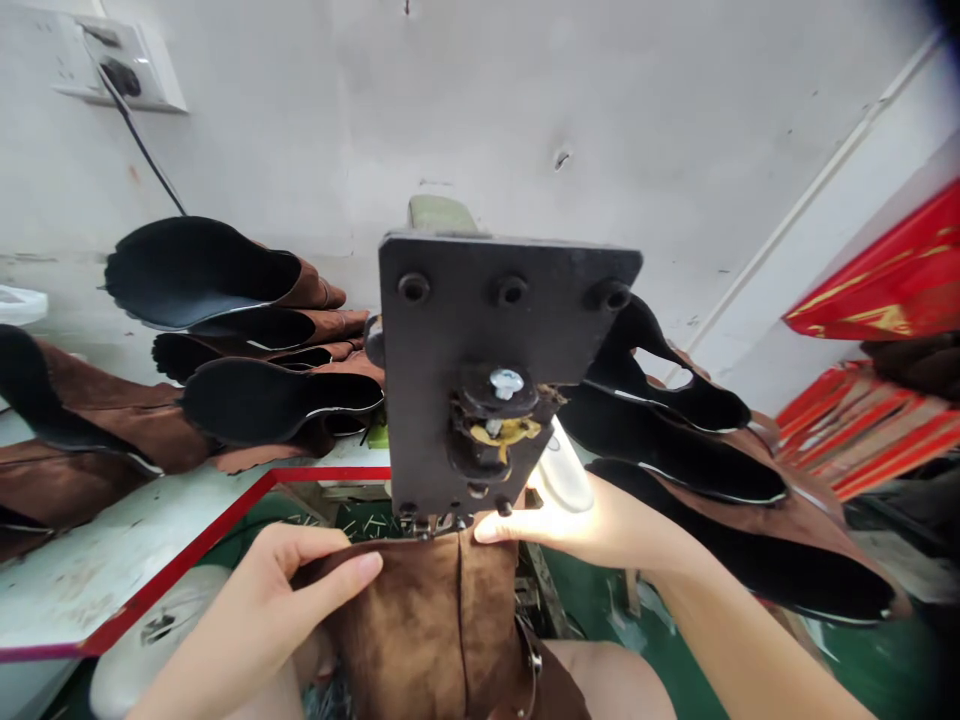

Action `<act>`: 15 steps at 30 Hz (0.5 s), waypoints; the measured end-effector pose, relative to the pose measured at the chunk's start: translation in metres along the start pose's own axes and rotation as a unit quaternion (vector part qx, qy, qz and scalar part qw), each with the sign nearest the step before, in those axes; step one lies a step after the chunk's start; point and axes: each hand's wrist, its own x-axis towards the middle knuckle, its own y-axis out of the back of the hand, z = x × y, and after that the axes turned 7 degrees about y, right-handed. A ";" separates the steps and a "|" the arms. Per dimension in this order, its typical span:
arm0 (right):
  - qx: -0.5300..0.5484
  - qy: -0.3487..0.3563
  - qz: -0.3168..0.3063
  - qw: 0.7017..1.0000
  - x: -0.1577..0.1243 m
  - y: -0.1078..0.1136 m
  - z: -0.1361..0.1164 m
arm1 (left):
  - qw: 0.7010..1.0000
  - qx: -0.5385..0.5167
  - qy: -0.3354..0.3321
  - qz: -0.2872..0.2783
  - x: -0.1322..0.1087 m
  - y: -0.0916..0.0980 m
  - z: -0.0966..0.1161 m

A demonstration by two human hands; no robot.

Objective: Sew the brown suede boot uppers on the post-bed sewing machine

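Observation:
A brown suede boot shaft hangs below the black head plate of a machine, its top edge up against the plate's lower end. My left hand pinches that edge on the left side, thumb in front. On the right, my right hand grips the same edge near the vertical seam, thumb pressed on the suede beside the machine's foot. Lower down, a strap with a metal buckle crosses the shaft. The boot's lower part runs out of view, and the machine plate hides what lies behind the edge.
Brown boot shafts with black linings lie stacked on the left and right. A white table with a red edge borders the left. A lit white lamp sits by the machine. Orange-edged stacks stand far right.

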 end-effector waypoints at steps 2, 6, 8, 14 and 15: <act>0.037 -0.017 -0.027 0.999 0.001 -0.006 -0.001 | 1.000 0.002 -0.007 0.030 -0.003 0.005 -0.004; 0.033 -0.026 -0.017 0.999 -0.003 -0.007 0.004 | 0.991 0.025 0.019 0.128 -0.010 0.000 -0.004; -0.003 -0.051 0.002 0.999 -0.007 0.000 0.009 | 0.995 0.045 0.003 0.091 -0.009 -0.011 0.001; -0.072 -0.092 -0.002 0.993 -0.017 0.020 0.012 | 0.993 0.072 -0.090 -0.006 0.007 -0.037 0.008; -0.069 -0.088 -0.003 0.994 -0.017 0.020 0.012 | 0.994 0.063 -0.094 -0.004 0.008 -0.038 0.007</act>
